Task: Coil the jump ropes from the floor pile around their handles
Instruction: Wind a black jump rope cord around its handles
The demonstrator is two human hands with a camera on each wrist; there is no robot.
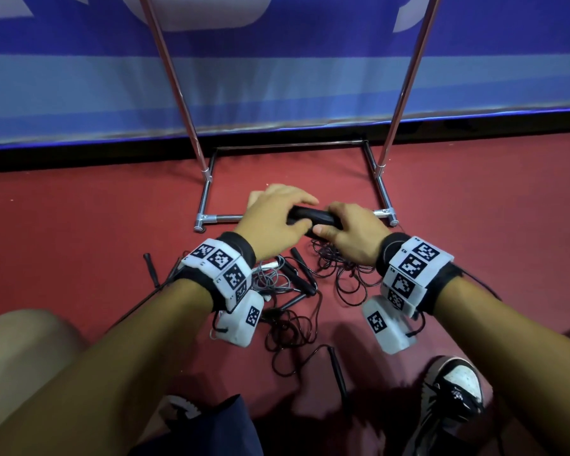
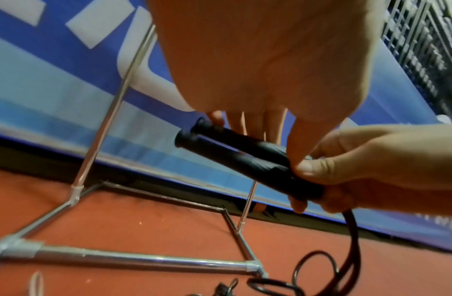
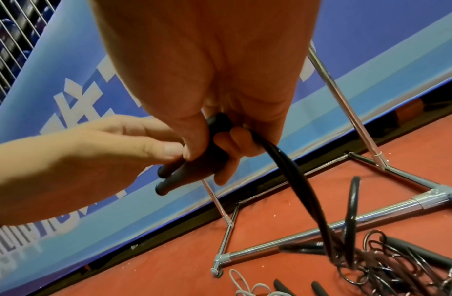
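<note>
Two black foam handles (image 2: 235, 158) of one jump rope held side by side, just in front of the chrome rack base (image 1: 224, 218). Right hand (image 1: 352, 233) wrapped firmly around the cord end of the pair, thumb pressed on top. Left hand (image 1: 273, 215) laid over the free ends with fingers reaching across; from the pictures, cannot tell whether those fingers really clamp the handles or only rest there. Black cord (image 3: 303, 186) hanging loose out of the right fist, down at 5 o'clock in the right wrist view, into the floor pile (image 1: 297, 291). No turn of cord visible around the handles yet, so winding judged as not begun: only the pairing of the handles done. In the pile at 6 o'clock below the hands, several more black handles, tangled dark cords and one grey cord (image 1: 270, 278), all uncoiled. Nearly the whole task left.
</note>
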